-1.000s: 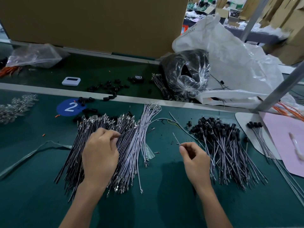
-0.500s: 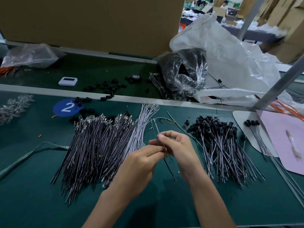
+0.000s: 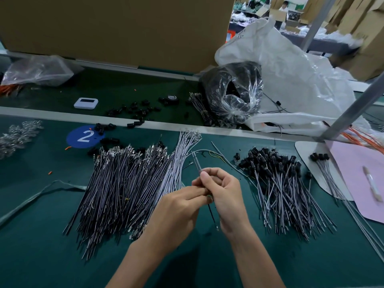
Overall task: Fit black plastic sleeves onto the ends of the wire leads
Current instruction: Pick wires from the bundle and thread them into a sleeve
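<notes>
Two hands, a left hand (image 3: 178, 206) and a right hand (image 3: 225, 191); two held leads (image 3: 197, 163); two big heaps, bare leads (image 3: 124, 188) and sleeved leads (image 3: 284, 190), too many to count; three lone sleeved leads (image 3: 321, 157); one blue sticker (image 3: 83, 136); one pink sheet (image 3: 353, 173).

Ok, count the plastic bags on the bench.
3: clear bag far left; bag of black parts centre back; white bag right of it. Others may be hidden.
</notes>
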